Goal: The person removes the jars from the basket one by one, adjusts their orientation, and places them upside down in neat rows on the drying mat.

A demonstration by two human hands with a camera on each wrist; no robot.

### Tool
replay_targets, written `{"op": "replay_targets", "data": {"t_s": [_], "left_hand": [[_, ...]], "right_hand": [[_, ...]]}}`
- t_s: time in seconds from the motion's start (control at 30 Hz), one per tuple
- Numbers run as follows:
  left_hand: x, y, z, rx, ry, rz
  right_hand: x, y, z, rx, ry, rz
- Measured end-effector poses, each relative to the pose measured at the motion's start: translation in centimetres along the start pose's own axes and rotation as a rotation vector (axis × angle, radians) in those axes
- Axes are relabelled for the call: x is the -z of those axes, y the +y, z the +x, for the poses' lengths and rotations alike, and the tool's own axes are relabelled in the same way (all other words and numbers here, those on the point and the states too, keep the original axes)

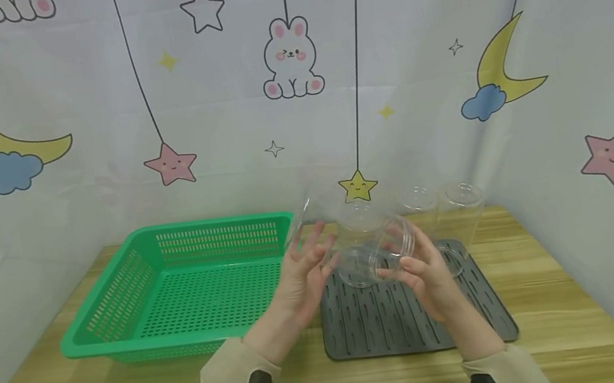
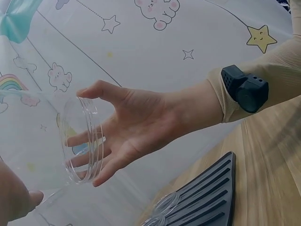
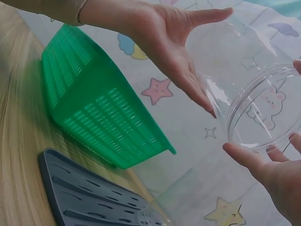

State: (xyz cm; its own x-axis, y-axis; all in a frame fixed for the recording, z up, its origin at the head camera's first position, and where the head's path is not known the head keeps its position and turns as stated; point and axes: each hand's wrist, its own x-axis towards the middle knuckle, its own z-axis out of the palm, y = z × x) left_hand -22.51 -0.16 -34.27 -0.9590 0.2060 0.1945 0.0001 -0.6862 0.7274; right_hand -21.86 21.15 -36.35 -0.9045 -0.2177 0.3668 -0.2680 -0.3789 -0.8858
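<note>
A clear plastic jar (image 1: 407, 237) is held tilted in the air between both hands, above the grey mat. My left hand (image 1: 308, 269) holds its closed end, thumb and fingers spread around the wall; the right wrist view shows this left hand (image 3: 174, 44) against the jar (image 3: 223, 87). At the ringed mouth, my right hand (image 1: 420, 271) grips the rim between thumb and fingers. The left wrist view shows the right hand (image 2: 129, 127) around that rim (image 2: 96, 160). More clear jars (image 1: 466, 219) stand on the drying mat (image 1: 392, 333); their outlines overlap, partly behind the hands.
A green plastic basket (image 1: 186, 340) with slotted walls sits left of the mat on the wooden table (image 1: 542, 287). Close behind the table hangs a white printed cloth (image 1: 218, 98), which also runs along the sides.
</note>
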Motion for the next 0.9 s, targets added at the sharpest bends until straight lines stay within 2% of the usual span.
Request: {"op": "replay_targets", "data": {"t_s": [0.23,0.37,0.9], "left_hand": [[0.0,0.2,0.0,0.008,0.003,-0.043],[0.0,0.2,0.0,0.003,0.005,-0.038],[-1.5,0.1,0.8,-0.062,0.035,0.098]], "right_hand": [[0.1,0.3,0.0,-0.018,0.001,-0.012],[0.1,0.3,0.1,-0.02,-0.012,-0.013],[0.8,-0.7,0.4,-0.024,-0.055,-0.002]]}}
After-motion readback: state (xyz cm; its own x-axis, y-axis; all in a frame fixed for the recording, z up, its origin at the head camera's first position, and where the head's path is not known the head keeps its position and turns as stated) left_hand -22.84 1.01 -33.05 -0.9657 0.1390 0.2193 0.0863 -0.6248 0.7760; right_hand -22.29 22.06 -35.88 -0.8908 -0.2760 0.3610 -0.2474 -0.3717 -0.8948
